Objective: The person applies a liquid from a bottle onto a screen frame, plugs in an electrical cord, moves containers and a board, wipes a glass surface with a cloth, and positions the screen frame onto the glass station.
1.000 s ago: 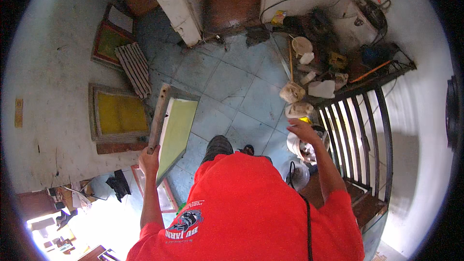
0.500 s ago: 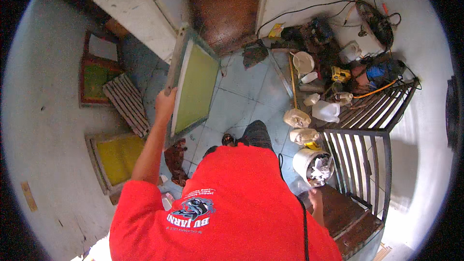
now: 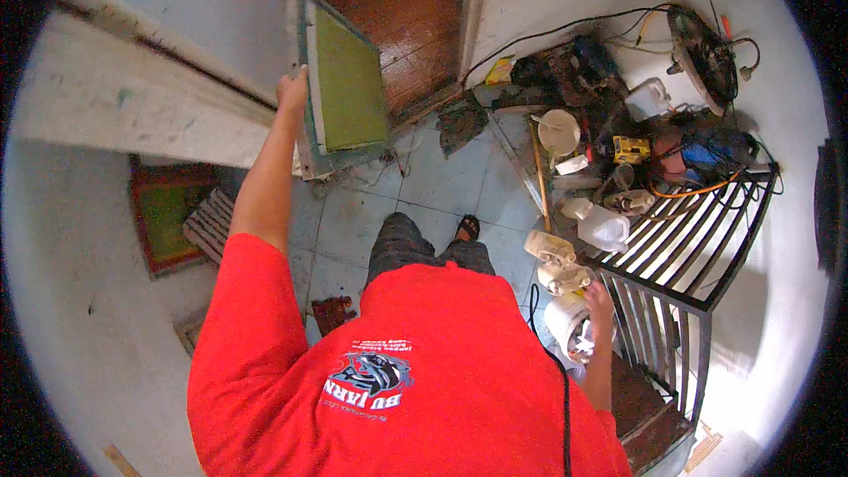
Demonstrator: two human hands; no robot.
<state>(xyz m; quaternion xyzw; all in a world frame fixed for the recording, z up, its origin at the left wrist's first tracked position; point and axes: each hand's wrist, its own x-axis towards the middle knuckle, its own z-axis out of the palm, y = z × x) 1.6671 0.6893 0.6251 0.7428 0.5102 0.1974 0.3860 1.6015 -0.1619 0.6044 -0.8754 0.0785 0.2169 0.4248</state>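
Note:
My left hand (image 3: 292, 91) is raised and grips the left edge of a wooden screen frame with green mesh (image 3: 346, 79), holding it upright in front of the doorway. My right hand (image 3: 601, 300) hangs low on the right, at the rim of a white bucket (image 3: 568, 329) beside the railing. Whether its fingers close on the bucket is unclear. My red shirt (image 3: 389, 371) fills the lower middle, with my legs and one sandalled foot (image 3: 467, 228) on the blue tiles.
A white door leaf (image 3: 132, 97) stands at left and a doorway with a brown wooden floor (image 3: 406, 18) lies ahead. A black metal railing (image 3: 698, 247) is at right. Plastic jugs (image 3: 605, 225), a fan (image 3: 702, 57) and cables crowd the right corner. Another frame (image 3: 163, 216) lies at left.
I have walked toward the doorway, and the frame in my left hand has risen and moved forward. My right hand has dropped from the jugs to the white bucket.

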